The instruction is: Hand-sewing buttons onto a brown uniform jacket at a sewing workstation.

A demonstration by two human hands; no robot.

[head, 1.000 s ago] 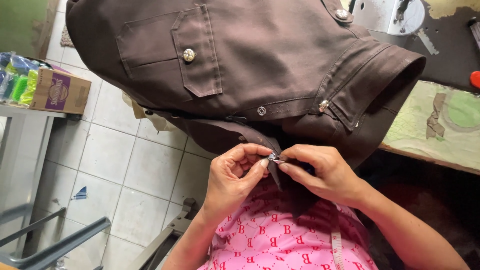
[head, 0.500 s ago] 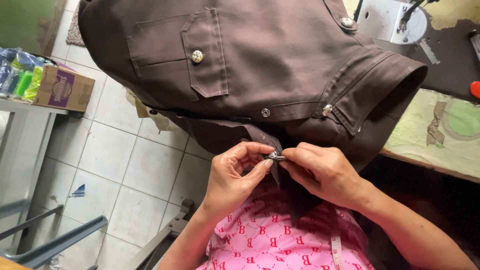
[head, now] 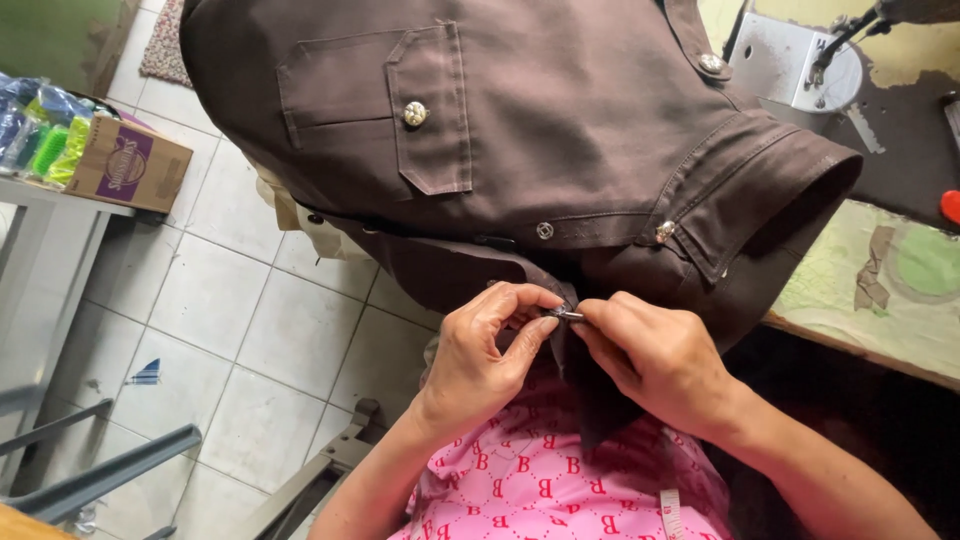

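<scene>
Two hands working at one spot | left hand (head: 480, 355) and right hand (head: 655, 355) both pinching a small metal snap (head: 563, 314) on the brown jacket (head: 560, 130) hem | snap lying between fingertips, just above the lap, equally near both.

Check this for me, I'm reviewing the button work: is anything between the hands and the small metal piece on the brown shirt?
Nothing visible. Left hand and right hand both pinch the metal piece at the shirt edge.

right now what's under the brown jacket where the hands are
Under the jacket lie white floor tiles and a pink patterned top. The left hand and right hand pinch its lower edge; whatever the fabric covers is hidden.
</scene>
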